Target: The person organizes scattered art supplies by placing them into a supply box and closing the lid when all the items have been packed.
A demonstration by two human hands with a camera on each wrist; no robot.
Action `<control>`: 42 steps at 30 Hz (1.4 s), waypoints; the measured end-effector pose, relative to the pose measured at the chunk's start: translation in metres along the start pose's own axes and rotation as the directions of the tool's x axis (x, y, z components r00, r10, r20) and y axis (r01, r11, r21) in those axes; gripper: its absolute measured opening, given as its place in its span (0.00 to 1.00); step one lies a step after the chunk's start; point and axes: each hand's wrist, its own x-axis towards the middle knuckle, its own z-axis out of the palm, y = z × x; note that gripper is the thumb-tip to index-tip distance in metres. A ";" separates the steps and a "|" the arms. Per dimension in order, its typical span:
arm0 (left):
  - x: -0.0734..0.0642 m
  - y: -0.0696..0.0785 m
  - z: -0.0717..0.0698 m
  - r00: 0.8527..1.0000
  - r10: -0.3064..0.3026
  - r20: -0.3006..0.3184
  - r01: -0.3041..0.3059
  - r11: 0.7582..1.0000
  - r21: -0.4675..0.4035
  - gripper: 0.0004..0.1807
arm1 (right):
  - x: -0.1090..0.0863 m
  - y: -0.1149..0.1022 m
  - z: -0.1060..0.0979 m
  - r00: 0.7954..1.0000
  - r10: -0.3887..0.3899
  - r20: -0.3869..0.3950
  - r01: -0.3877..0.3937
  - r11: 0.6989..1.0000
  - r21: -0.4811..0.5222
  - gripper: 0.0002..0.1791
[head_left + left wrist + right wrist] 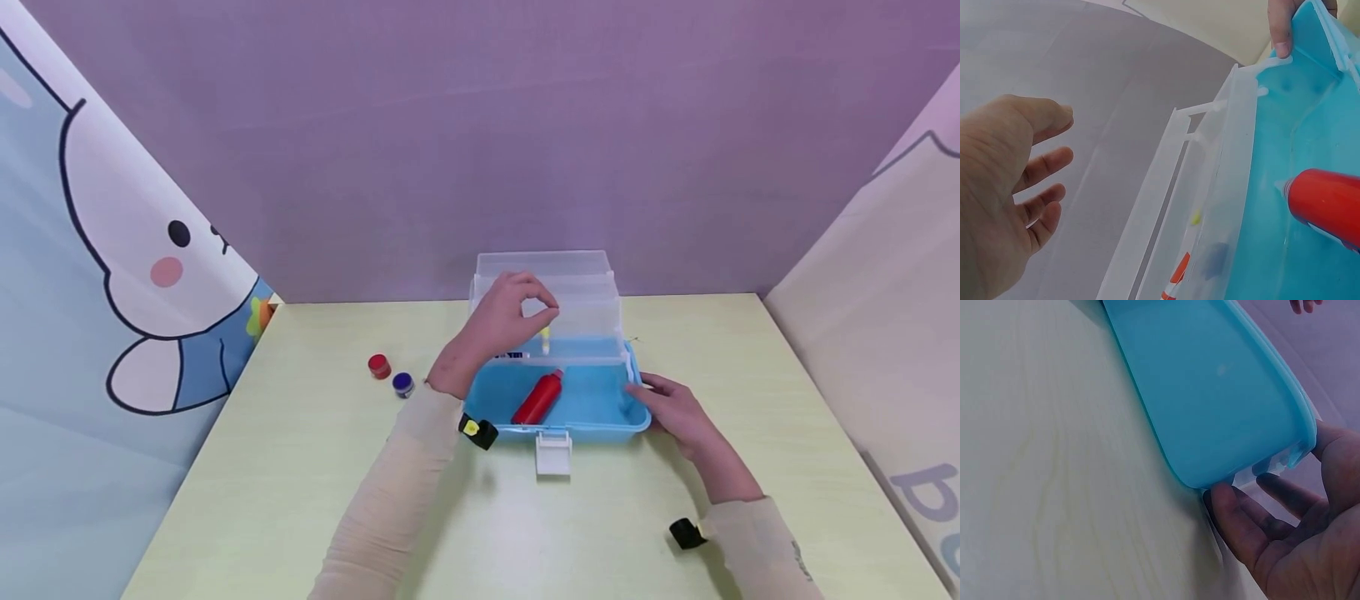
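In the head view, a pale worktop runs back to a purple cloth along its far edge. A light blue drape with a white cartoon animal hangs beyond the left edge, a whitish drape with partial lettering beyond the right. A blue box stands open near the far edge, right of the middle, its clear trays raised at the back and its white latch hanging towards the near edge. A red bottle lies slantwise inside. Between the box and the worktop's left edge sit a red pot and a blue-topped pot. The left hand is raised over the trays, thumb and forefinger curved towards each other; the right hand grips the box's right end.

The left wrist view shows the left hand empty, its fingers loosely bent, before the cloth and beside the trays. An orange-and-white piece shows at the trays.

In the right wrist view, the worktop has faint wood grain; the right thumb is at the box's rim, other fingers by its end.
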 end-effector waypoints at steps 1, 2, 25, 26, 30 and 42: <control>-0.001 0.000 -0.001 1.000 -0.002 0.002 0.002 1.000 -0.002 0.08 | 0.000 0.000 0.000 1.000 0.001 0.000 -0.001 1.000 -0.001 0.38; -0.001 0.000 -0.001 1.000 -0.005 0.003 0.005 1.000 -0.004 0.08 | 0.000 0.000 0.000 1.000 0.001 0.000 -0.001 1.000 -0.001 0.39; -0.025 -0.020 -0.009 0.997 -0.079 0.017 0.078 0.996 0.036 0.07 | 0.002 0.001 -0.002 1.000 -0.004 0.011 0.004 1.000 0.010 0.40; -0.026 -0.022 -0.009 0.997 -0.080 0.015 0.080 0.996 0.045 0.07 | 0.002 0.001 -0.002 1.000 -0.004 0.012 0.004 1.000 0.008 0.40; -0.031 -0.031 -0.009 0.997 -0.081 0.013 0.080 0.995 0.063 0.07 | 0.002 0.001 -0.003 1.000 -0.003 0.013 0.003 1.000 -0.004 0.40; -0.044 -0.043 -0.008 0.995 -0.104 0.005 0.104 0.992 0.071 0.07 | 0.002 0.003 -0.007 1.000 -0.002 0.013 0.003 1.000 -0.010 0.43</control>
